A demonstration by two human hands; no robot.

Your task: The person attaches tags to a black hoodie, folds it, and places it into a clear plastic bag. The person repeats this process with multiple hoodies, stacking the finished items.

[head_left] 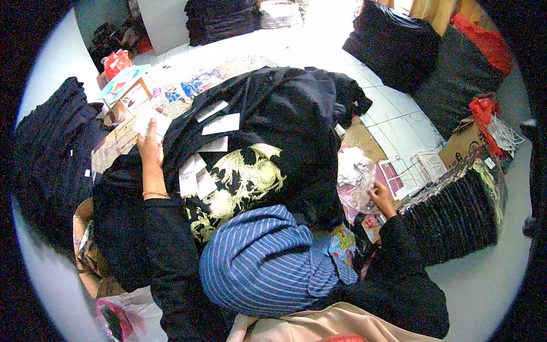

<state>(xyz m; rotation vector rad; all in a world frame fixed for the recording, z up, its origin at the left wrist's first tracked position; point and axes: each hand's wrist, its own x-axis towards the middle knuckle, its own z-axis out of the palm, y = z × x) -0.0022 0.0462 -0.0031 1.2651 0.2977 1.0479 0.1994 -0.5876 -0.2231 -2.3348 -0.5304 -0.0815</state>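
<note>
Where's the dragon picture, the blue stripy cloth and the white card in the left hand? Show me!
Dragon picture (262, 172): head view, on the upper part of the pale yellow print.
Blue stripy cloth (256, 256): head view, on its rounded middle.
White card (162, 125): head view, on its flat face.

White glare burns out the floor (322, 43) beyond the black cloth (299, 111), whose folds carry a faint sheen. Left of the cloth, the white card (164, 124) looks bleached. Coloured grain speckles the dark fisheye rim surrounding it all.
</note>
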